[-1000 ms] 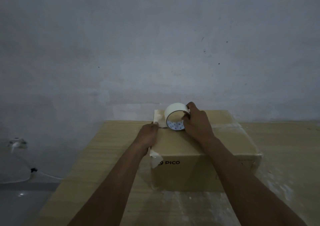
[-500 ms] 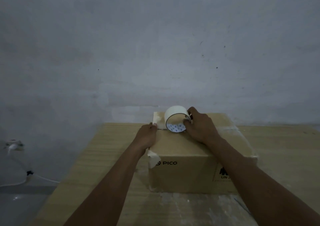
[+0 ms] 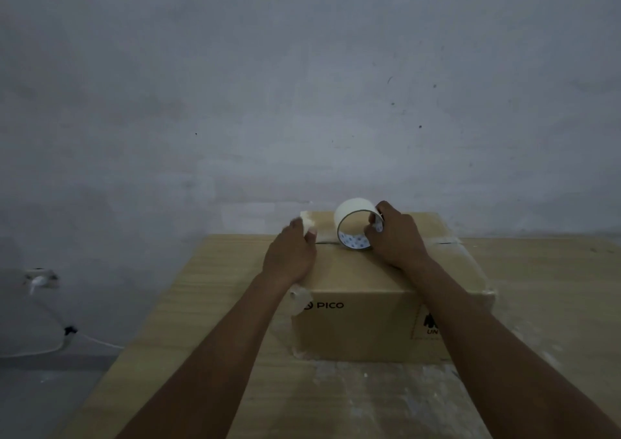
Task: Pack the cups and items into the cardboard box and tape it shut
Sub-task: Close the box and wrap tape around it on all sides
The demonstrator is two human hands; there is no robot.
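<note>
A closed cardboard box point(image 3: 376, 280) marked PICO stands on the wooden table point(image 3: 215, 304), its flaps meeting in a seam across the top. My right hand point(image 3: 398, 240) grips a roll of pale tape point(image 3: 353, 218) standing on edge on the box top near the seam. A strip of tape runs from the roll to the left along the top. My left hand point(image 3: 290, 253) lies at the box's left top edge and pinches the loose tape end point(image 3: 307, 221) between thumb and fingers. The cups and items are hidden.
A grey wall rises right behind the table. At the lower left a wall socket point(image 3: 38, 279) with a white cable point(image 3: 50, 348) sits beside the table's left edge. A scrap of old tape point(image 3: 297, 299) clings to the box's front left corner.
My left hand has lifted from pressing the left edge and now pinches the tape end, raised a little. The roll has shifted slightly to the right with my right hand.
</note>
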